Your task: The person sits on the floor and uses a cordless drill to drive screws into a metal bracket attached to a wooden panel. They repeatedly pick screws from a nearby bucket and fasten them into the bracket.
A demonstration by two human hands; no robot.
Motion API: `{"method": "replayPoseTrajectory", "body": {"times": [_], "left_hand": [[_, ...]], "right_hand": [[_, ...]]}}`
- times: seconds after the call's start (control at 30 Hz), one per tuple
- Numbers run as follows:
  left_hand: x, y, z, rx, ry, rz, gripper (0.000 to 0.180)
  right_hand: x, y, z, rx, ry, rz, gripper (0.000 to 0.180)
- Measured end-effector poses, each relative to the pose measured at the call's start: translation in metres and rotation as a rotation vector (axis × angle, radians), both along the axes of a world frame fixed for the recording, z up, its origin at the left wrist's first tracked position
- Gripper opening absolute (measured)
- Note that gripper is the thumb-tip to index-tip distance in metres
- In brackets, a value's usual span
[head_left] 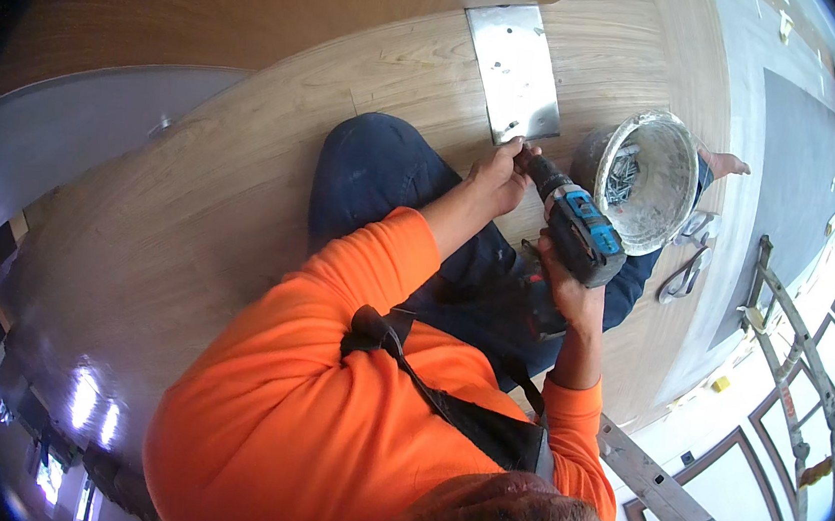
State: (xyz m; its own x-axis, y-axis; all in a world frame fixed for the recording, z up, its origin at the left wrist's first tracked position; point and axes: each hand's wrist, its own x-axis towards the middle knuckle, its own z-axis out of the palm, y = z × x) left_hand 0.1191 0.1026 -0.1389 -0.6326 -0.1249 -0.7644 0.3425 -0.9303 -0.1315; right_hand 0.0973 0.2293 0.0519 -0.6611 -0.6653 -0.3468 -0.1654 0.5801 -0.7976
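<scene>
My right hand (568,287) is wrapped round the grip of a blue and black cordless drill (582,224), whose chuck points up and to the left. My left hand (499,180) is closed at the drill's front end, its fingertips pinched together; what they hold there is too small to make out. Just beyond these fingers lies a shiny rectangular metal plate (516,69) with several holes and dark marks, flat on the wood-look floor. The drill's tip is hidden by my left fingers near the plate's near edge.
Right of the drill stands a plaster-smeared bucket (656,208) holding loose screws or nails (623,175). Sandals (686,274) lie beyond it. A brown wooden panel (261,4) borders the far left. Ladders (799,373) stand at the right. My bent legs (376,171) flank the work.
</scene>
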Motion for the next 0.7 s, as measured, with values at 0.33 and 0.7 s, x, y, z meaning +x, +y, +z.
{"method": "replayPoseTrajectory", "body": {"times": [0.33, 0.7], "left_hand": [[-0.016, 0.000, -0.014, 0.047, -0.100, 0.072, 0.015], [-0.021, 0.001, -0.027, 0.147, -0.084, 0.101, 0.018]], "right_hand": [[-0.015, -0.027, -0.008, 0.094, 0.004, 0.033, 0.028], [-0.024, -0.036, -0.016, 0.135, 0.033, 0.111, 0.029]]}}
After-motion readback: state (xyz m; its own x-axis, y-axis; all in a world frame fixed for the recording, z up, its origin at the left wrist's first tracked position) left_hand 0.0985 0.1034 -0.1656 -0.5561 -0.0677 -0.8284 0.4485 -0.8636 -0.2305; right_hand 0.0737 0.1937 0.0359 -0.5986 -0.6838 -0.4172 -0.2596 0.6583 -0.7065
